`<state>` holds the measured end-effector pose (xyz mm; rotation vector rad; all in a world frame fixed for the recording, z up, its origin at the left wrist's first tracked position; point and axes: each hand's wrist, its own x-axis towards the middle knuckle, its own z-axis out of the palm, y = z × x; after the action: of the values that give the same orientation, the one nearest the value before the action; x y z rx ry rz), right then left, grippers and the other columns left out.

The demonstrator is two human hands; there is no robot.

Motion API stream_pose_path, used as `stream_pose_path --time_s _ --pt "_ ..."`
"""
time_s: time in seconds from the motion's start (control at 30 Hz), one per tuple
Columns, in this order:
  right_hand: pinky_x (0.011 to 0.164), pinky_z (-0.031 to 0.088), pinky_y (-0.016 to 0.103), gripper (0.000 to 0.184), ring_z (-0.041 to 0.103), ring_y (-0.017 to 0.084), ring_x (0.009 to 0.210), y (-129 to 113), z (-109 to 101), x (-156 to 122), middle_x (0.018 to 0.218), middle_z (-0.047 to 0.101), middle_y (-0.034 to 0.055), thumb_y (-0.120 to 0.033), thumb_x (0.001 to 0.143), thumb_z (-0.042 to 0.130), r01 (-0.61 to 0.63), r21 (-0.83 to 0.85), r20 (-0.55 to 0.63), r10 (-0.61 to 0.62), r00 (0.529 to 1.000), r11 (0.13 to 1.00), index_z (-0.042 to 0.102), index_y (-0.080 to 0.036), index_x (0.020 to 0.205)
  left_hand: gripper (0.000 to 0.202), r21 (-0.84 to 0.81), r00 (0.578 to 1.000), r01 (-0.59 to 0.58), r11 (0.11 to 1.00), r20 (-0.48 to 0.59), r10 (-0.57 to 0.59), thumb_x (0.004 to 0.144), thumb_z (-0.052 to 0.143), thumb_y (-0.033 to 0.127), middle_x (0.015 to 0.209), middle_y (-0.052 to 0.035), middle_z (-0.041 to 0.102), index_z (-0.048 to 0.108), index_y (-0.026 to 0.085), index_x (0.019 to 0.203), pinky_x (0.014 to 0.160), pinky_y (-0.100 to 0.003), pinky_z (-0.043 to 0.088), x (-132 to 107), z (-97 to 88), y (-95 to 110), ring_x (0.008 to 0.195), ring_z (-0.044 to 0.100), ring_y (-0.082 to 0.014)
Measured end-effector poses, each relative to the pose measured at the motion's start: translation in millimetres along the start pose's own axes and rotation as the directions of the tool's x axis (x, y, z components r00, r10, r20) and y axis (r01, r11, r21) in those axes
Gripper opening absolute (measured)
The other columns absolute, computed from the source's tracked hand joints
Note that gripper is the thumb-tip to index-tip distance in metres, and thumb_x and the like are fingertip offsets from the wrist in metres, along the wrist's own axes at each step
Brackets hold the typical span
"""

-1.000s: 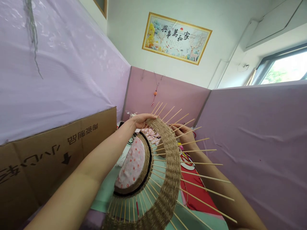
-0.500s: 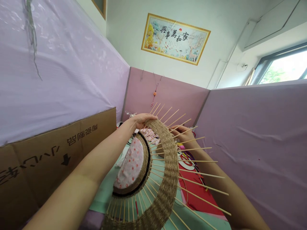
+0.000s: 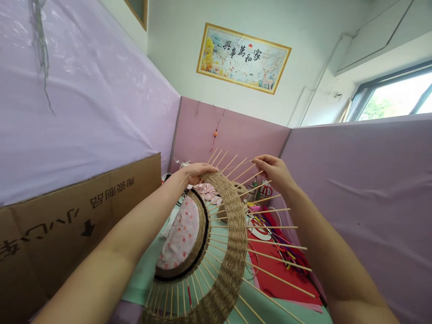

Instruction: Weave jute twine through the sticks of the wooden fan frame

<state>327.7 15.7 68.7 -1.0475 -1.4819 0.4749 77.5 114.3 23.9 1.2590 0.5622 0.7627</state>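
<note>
A fan-shaped weaving (image 3: 236,225) of brown twine on thin radiating sticks stands tilted before me. Inside its curve is a half-round of white cloth with red dots (image 3: 180,234), edged in twine and a black band. My left hand (image 3: 199,173) is closed on the upper end of the woven band, thumb on top. Up to the right, beyond the stick tips, my right hand (image 3: 272,171) pinches a thin strand of twine (image 3: 241,164) that runs taut toward the band's upper end. One short stick section (image 3: 189,294) near the bottom is red.
Red sheets (image 3: 280,274) lie on the green tabletop (image 3: 141,281) at right, with colourful fuzzy stems (image 3: 293,252) on them. A twine roll (image 3: 239,191) stands behind the weaving. A cardboard panel (image 3: 84,225) borders the left; purple partitions (image 3: 364,202) enclose the table.
My right hand has moved up and outward from behind the sticks, drawing the twine strand out. My left hand keeps its hold on the band. The view has shifted slightly.
</note>
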Motion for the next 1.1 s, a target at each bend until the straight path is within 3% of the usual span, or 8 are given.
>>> stream_pose_path --time_s 0.17,0.4,0.7,0.8,0.9,1.1 --pt "0.046 0.03 0.021 0.031 0.04 0.006 0.05 -11 7 9 0.055 0.049 -0.0044 -0.043 0.061 0.077 0.061 -0.037 -0.017 -0.062 0.998 0.997 0.067 -0.017 0.072 0.019 0.007 1.0 0.005 1.0 0.015 -0.005 0.066 0.082 0.015 0.07 -0.0067 0.073 0.066 0.011 0.077 0.06 -0.024 0.058 2 -0.7 -2 0.059 0.069 -0.0145" --pt "0.042 0.022 0.022 0.027 0.034 0.005 0.045 -10 4 10 0.049 0.045 -0.0056 -0.04 0.059 0.075 -0.106 -0.114 -0.047 0.101 0.994 0.988 0.064 -0.016 0.066 0.02 0.009 1.0 0.009 1.0 0.02 -0.009 0.067 0.082 0.016 0.068 -0.0057 0.073 0.065 0.012 0.077 0.06 -0.024 0.059 3 -0.3 -3 0.059 0.069 -0.0145" --pt "0.048 0.031 0.022 0.03 0.041 0.007 0.052 -3 1 14 0.057 0.051 -0.0038 -0.043 0.06 0.078 0.068 -0.049 -0.031 -0.069 0.997 0.997 0.067 -0.017 0.072 0.021 0.008 0.999 0.03 1.0 0.014 -0.03 0.066 0.082 0.015 0.067 -0.0051 0.072 0.064 0.012 0.077 0.055 -0.022 0.056 4 0.1 -6 0.057 0.068 -0.0138" --pt "0.047 0.029 0.022 0.031 0.039 0.006 0.051 5 -5 5 0.057 0.051 -0.0041 -0.043 0.061 0.08 0.048 -0.021 0.001 -0.048 0.999 0.999 0.068 -0.017 0.073 0.02 -0.005 1.0 0.012 1.0 0.0 -0.012 0.067 0.081 0.013 0.065 -0.003 0.071 0.063 0.012 0.076 0.054 -0.021 0.055 3 -0.9 -5 0.054 0.066 -0.0118" --pt "0.046 0.026 0.022 0.031 0.037 0.006 0.048 21 -6 -13 0.055 0.05 -0.0048 -0.043 0.059 0.081 -0.069 0.045 0.013 0.069 0.998 0.997 0.067 -0.017 0.071 0.018 -0.016 1.0 0.0 1.0 -0.007 0.0 0.068 0.079 0.012 0.066 -0.0029 0.071 0.063 0.011 0.077 0.056 -0.022 0.056 1 -2.8 -3 0.055 0.067 -0.012" --pt "0.056 0.038 0.025 0.022 0.052 0.011 0.059 51 19 -68 0.066 0.062 0.0011 -0.036 0.065 0.077 -0.214 0.037 0.201 0.203 0.958 0.976 0.068 -0.016 0.07 0.012 -0.059 0.999 -0.019 0.998 0.049 0.021 0.075 0.072 0.012 0.075 -0.0061 0.074 0.066 0.01 0.085 0.064 -0.026 0.057 -3 -14.5 -1 0.064 0.069 -0.0145"
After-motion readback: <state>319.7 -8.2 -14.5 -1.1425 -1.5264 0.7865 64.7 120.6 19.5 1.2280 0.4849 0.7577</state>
